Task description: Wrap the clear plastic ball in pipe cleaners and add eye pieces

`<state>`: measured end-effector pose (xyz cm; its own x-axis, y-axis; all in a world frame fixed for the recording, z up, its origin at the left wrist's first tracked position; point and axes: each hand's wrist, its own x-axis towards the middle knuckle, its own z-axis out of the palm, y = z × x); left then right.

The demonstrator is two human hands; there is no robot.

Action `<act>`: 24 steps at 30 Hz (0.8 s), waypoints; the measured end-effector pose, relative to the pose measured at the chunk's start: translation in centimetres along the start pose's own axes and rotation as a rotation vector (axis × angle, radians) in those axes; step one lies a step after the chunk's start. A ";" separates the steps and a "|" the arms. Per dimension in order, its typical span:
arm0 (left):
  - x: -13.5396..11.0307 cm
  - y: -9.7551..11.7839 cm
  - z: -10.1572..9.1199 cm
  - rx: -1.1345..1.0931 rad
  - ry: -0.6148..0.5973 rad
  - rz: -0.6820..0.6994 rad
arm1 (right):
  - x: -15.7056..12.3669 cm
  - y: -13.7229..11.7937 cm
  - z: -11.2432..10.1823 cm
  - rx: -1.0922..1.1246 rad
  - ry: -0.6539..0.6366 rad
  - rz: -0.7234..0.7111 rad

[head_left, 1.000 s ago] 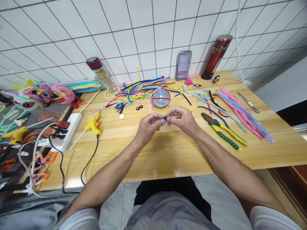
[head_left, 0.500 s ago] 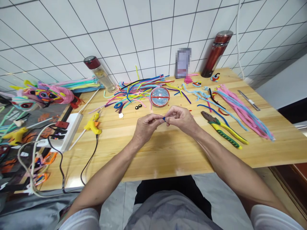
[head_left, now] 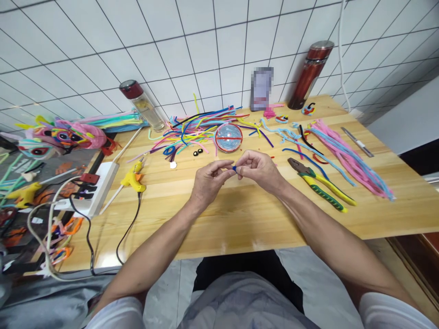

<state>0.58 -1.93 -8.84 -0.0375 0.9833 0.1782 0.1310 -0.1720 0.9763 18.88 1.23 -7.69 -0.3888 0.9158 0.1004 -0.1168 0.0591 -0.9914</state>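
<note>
Dead centre over the worktop, well back from its front edge, it's fingertip stuff, so left to right. Left hand has its thumb tip up by the blue bit, index just off the thumb with a narrow gap. Can't tell if it's actually gripping. I'd use that side for small, gentle nudges, no squeezing. The bit sits right between both hands' fingertips, mostly covered, so I'd turn it now and then to check its shape. Right hand looks pinched on it, thumb to index, other fingers curled in. Let that one be the anchor. Pliers lie toward the right edge, handy if fingers aren't strong enough, imo.
</note>
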 end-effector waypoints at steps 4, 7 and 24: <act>0.1 -0.1 0.0 -0.011 -0.001 -0.020 | 0.0 0.1 0.1 0.021 0.008 -0.009; 0.0 0.0 0.0 -0.014 -0.028 -0.025 | 0.1 0.2 0.1 0.025 0.012 -0.005; -0.2 -0.2 0.7 -0.268 0.028 -0.180 | -0.6 1.7 1.4 0.022 0.184 -0.105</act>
<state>1.22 -2.01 -9.15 -0.0642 0.9979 -0.0009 -0.1459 -0.0085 0.9893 17.62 0.27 -9.35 -0.1999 0.9625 0.1836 -0.1684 0.1509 -0.9741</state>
